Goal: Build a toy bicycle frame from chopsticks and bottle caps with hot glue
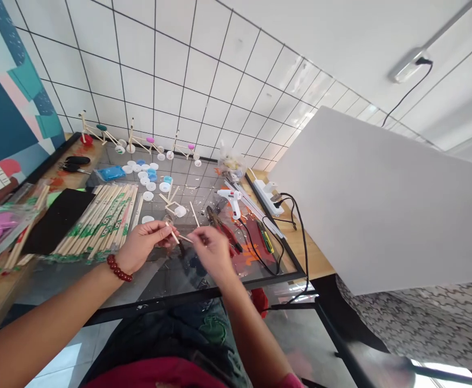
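Note:
My left hand [149, 240], with a red bead bracelet at the wrist, pinches a short wooden stick [173, 234] over the glass table top. Close on its right, my right hand [209, 245] has its fingers closed on a second small stick [185, 238], whose left end meets or nearly meets the first. Just beyond the hands lies a small stick frame [171, 203] with a white cap [179, 211] beside it. A loose stick [195, 214] rests to the right of that.
A white glue gun [231, 200], pliers [230, 237] and a green cutter [266, 238] lie right. Bundled chopsticks [102, 221] and a black sheet [60, 220] lie left. Bottle caps [143, 175] and stick tricycles [138, 141] are behind. A power strip [267, 195] sits at the right edge.

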`<state>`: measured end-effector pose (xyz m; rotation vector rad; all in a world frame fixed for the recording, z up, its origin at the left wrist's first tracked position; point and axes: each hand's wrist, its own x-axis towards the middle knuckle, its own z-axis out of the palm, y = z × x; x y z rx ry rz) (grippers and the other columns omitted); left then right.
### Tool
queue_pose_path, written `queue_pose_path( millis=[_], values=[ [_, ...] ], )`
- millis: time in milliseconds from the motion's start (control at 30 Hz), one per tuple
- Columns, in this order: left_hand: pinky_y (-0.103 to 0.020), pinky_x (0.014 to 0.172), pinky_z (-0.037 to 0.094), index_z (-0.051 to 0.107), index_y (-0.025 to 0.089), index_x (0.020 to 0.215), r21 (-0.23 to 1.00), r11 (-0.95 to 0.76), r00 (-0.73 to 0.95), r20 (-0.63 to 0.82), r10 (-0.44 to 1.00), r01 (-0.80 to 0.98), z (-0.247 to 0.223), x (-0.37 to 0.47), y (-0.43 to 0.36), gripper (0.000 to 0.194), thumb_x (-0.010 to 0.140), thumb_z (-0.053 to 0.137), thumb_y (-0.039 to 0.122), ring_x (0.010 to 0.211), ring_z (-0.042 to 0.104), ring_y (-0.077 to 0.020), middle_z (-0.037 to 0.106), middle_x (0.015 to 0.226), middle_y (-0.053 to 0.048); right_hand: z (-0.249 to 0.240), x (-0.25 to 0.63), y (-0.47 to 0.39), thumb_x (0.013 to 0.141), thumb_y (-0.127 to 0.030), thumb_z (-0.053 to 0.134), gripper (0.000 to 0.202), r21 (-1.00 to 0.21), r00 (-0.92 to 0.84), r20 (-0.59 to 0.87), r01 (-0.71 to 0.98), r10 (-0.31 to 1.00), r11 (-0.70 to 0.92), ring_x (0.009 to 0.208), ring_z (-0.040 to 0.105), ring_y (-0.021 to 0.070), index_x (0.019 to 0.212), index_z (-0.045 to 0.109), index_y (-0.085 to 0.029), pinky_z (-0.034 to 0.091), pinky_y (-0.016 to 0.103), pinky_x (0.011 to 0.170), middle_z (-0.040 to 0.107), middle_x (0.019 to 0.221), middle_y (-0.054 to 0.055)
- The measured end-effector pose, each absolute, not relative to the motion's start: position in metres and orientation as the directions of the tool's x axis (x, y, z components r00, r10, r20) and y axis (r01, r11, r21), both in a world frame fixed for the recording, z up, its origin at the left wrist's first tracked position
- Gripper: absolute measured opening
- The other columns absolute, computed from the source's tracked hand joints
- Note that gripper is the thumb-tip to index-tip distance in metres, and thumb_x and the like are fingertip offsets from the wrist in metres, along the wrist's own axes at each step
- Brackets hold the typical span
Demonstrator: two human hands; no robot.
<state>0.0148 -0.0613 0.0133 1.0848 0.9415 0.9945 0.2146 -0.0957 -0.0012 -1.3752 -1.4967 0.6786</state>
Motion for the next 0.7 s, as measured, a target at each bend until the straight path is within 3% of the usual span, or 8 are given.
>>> queue_pose_path(
  millis=[100, 167, 267, 367, 467, 633, 700],
  values=[
    [-0.028, 0.064, 0.058, 0.073, 0.016, 0.073, 0.927, 0.260, 0.307, -0.174, 0.936, -0.269, 0.017, 0.012, -0.058, 0.039, 0.064, 0.086, 0.051, 0.073, 0.070, -0.0186, 0.077, 0.086, -0.011, 0.004, 0.271, -0.070, 0.081, -0.047, 0.068, 0.029, -0.807, 0.438, 0.378, 0.588, 0.815, 0.059, 0.070, 0.059, 0.0185, 0.082, 0.065, -0.018, 0.048, 0.031, 0.069, 0.066, 0.078, 0.005],
    [-0.027, 0.063, 0.058, 0.073, 0.015, 0.077, 0.915, 0.282, 0.314, -0.188, 0.931, -0.289, 0.018, 0.012, -0.058, 0.040, 0.062, 0.087, 0.050, 0.073, 0.070, -0.0188, 0.076, 0.082, -0.011, 0.005, 0.308, -0.047, 0.072, -0.045, 0.074, 0.039, -0.767, 0.547, 0.405, 0.640, 0.732, -0.054, 0.082, 0.061, 0.0227, 0.095, 0.065, -0.015, 0.050, 0.036, 0.076, 0.068, 0.094, 0.011],
    [-0.026, 0.061, 0.058, 0.076, 0.014, 0.087, 0.913, 0.295, 0.321, -0.200, 0.926, -0.283, 0.016, 0.013, -0.057, 0.042, 0.064, 0.087, 0.049, 0.070, 0.069, -0.0174, 0.075, 0.078, -0.010, 0.002, 0.340, -0.013, 0.059, -0.042, 0.083, 0.064, -0.694, 0.525, 0.307, 0.694, 0.794, -0.191, 0.102, 0.062, 0.0306, 0.111, 0.064, -0.009, 0.049, 0.041, 0.087, 0.066, 0.114, 0.021],
    [-0.026, 0.057, 0.057, 0.077, 0.015, 0.094, 0.912, 0.311, 0.329, -0.217, 0.919, -0.269, 0.012, 0.012, -0.054, 0.044, 0.067, 0.086, 0.048, 0.070, 0.069, -0.0174, 0.074, 0.078, -0.008, -0.004, 0.344, 0.011, 0.063, -0.042, 0.078, 0.049, -0.676, 0.439, 0.232, 0.715, 0.868, -0.180, 0.095, 0.066, 0.0294, 0.102, 0.067, -0.013, 0.050, 0.041, 0.087, 0.072, 0.101, 0.014],
    [-0.024, 0.051, 0.055, 0.077, 0.016, 0.095, 0.909, 0.309, 0.337, -0.209, 0.918, -0.278, 0.010, 0.010, -0.050, 0.043, 0.067, 0.086, 0.047, 0.069, 0.067, -0.0167, 0.071, 0.077, -0.005, -0.008, 0.338, 0.023, 0.067, -0.037, 0.073, 0.029, -0.675, 0.405, 0.251, 0.724, 0.879, -0.141, 0.085, 0.067, 0.0280, 0.088, 0.069, -0.018, 0.051, 0.042, 0.086, 0.073, 0.085, 0.008],
    [-0.020, 0.045, 0.048, 0.077, 0.015, 0.089, 0.884, 0.328, 0.332, -0.215, 0.918, -0.333, 0.009, 0.007, -0.047, 0.043, 0.064, 0.088, 0.047, 0.062, 0.062, -0.0134, 0.066, 0.070, -0.003, -0.004, 0.327, 0.023, 0.079, -0.033, 0.059, 0.033, -0.711, 0.421, 0.348, 0.701, 0.838, -0.056, 0.101, 0.067, 0.0300, 0.105, 0.066, -0.015, 0.050, 0.044, 0.092, 0.073, 0.104, 0.014],
    [-0.019, 0.044, 0.046, 0.076, 0.014, 0.084, 0.876, 0.340, 0.331, -0.226, 0.916, -0.343, 0.008, 0.006, -0.046, 0.042, 0.062, 0.089, 0.047, 0.059, 0.061, -0.0121, 0.065, 0.069, -0.003, 0.003, 0.319, 0.014, 0.084, -0.035, 0.055, 0.036, -0.757, 0.402, 0.415, 0.650, 0.816, 0.065, 0.106, 0.066, 0.0281, 0.113, 0.064, -0.014, 0.049, 0.044, 0.096, 0.071, 0.113, 0.014]
  ],
)
